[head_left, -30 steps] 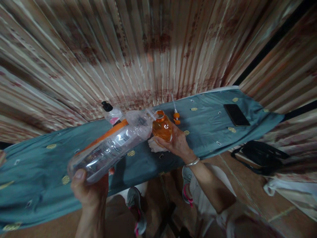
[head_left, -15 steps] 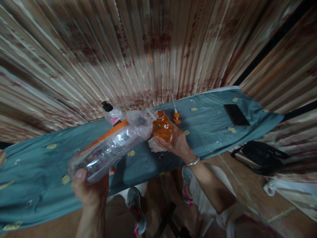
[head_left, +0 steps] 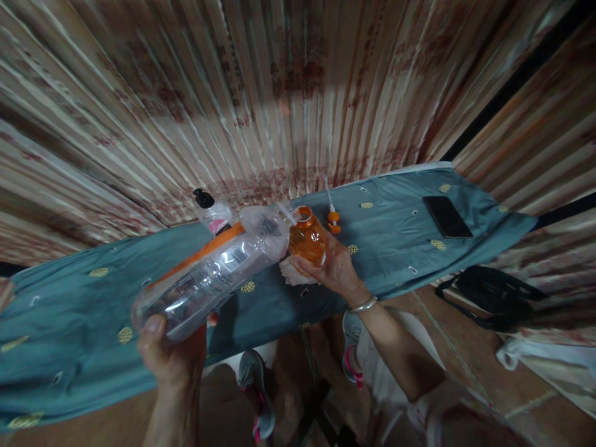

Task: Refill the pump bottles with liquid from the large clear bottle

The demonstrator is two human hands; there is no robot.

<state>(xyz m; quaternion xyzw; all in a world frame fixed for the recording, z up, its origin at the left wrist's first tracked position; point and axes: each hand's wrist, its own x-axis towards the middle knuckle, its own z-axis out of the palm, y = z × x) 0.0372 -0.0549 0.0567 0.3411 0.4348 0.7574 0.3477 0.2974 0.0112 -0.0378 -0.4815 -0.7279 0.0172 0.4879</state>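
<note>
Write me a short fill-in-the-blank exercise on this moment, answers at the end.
1. The left hand holds the large clear ____.
2. The small bottle in the right hand is coloured ____.
3. The bracelet is worn on the ____ wrist.
4. The phone lying on the cloth is coloured ____.

Missing words: bottle; orange; right; black.

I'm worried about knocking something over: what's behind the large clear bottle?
Behind the large clear bottle, a black-topped pump bottle shows; its lower part is covered, so its base can't be seen.
</note>
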